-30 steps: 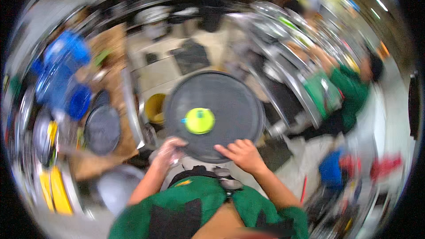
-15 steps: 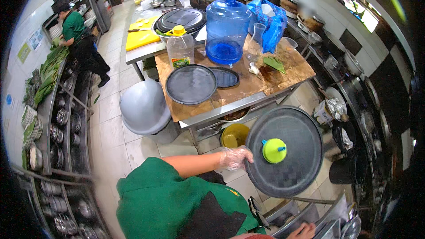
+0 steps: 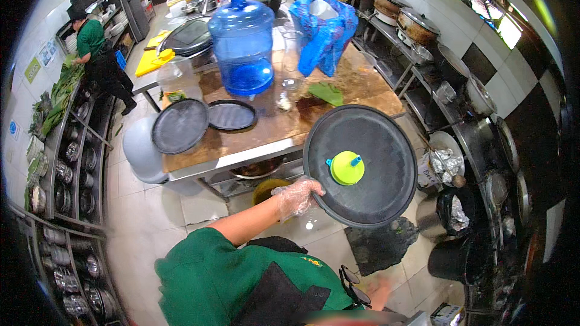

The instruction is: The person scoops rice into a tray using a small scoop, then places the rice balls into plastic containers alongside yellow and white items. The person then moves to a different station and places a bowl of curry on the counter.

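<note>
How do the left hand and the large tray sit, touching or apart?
Touching: the head view shows the left hand gripping the tray by its rim.

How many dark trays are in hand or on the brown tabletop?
3: the large round tray in the left hand; the leftmost tray, at the tabletop's left edge; and the smaller tray just right of it. The held one could hide more.
</note>
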A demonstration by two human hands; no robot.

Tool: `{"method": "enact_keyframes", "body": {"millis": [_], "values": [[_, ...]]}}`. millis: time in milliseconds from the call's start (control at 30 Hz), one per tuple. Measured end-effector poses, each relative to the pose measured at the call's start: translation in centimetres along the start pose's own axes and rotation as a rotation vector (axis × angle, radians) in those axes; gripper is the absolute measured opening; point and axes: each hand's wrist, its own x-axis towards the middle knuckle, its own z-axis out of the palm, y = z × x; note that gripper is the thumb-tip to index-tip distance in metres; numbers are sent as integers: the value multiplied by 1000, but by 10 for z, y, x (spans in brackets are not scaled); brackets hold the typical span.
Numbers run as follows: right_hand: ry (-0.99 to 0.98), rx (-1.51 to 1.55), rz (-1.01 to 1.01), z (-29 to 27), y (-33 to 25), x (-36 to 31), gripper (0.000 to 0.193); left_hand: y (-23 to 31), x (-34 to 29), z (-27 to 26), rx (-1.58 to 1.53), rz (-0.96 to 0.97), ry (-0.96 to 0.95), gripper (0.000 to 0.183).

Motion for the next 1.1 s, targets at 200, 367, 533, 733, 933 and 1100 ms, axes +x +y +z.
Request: {"method": "enact_keyframes", "body": {"millis": [200,367,533,733,933,1100], "values": [[-537,-264,443,83,196,35,31,-16,144,103,-82,105,-85,23],[-755,-328,318,83,289,132,29,-28,241,168,-182,103,23,36],[-195,-64,-167,-58,206,403,18,-17,292,240,-115,183,203,14],[329,47,-935,-185,-59,618,28,-1,388,293,171,318,389,10],[434,-705,-1455,-136,-202,793,52,16,527,295,45,360,331,18],[-98,-1015,-1058,-113,-243,933,73,78,644,305,262,240,212,18]]}}
